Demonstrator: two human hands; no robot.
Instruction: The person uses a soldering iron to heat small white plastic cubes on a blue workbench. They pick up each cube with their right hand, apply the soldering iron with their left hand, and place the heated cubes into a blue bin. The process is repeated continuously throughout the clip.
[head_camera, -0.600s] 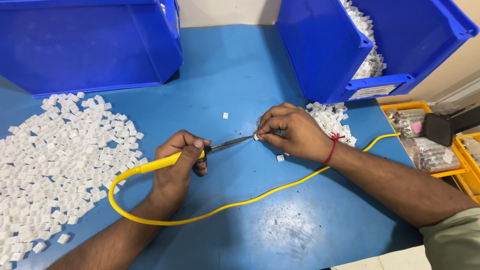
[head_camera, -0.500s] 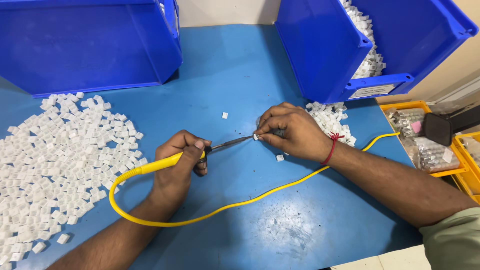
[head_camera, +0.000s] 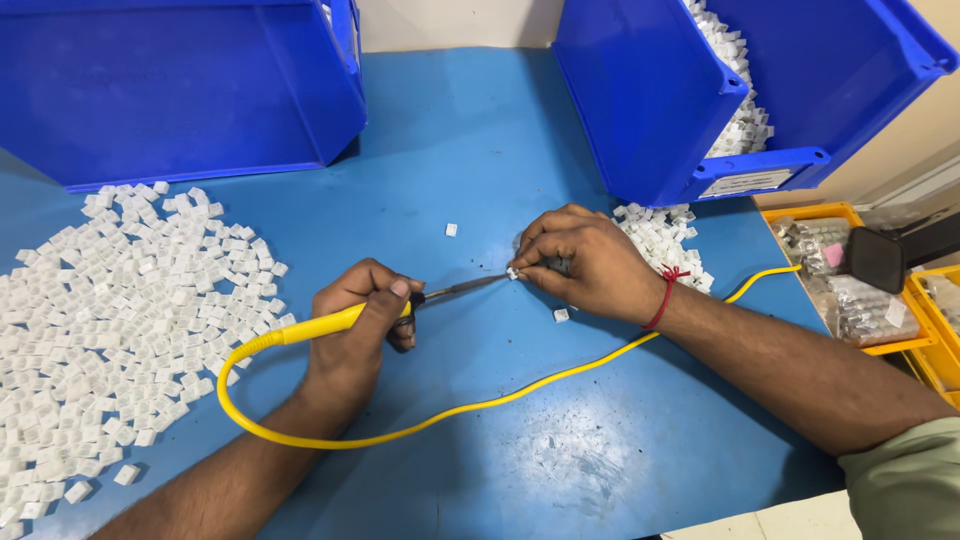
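While the left hand (head_camera: 360, 320) grips the yellow-handled soldering iron (head_camera: 330, 320) like a pen so its tip meets the work, the right hand (head_camera: 585, 262) pinches 1 small white plastic part (head_camera: 512, 272) against the blue table (head_camera: 480, 160), steadying it there.

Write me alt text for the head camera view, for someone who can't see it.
A left hand holds a yellow-handled soldering iron with its tip at a small white part pinched by the right hand on a blue table. White parts lie heaped at left; blue bins stand behind.
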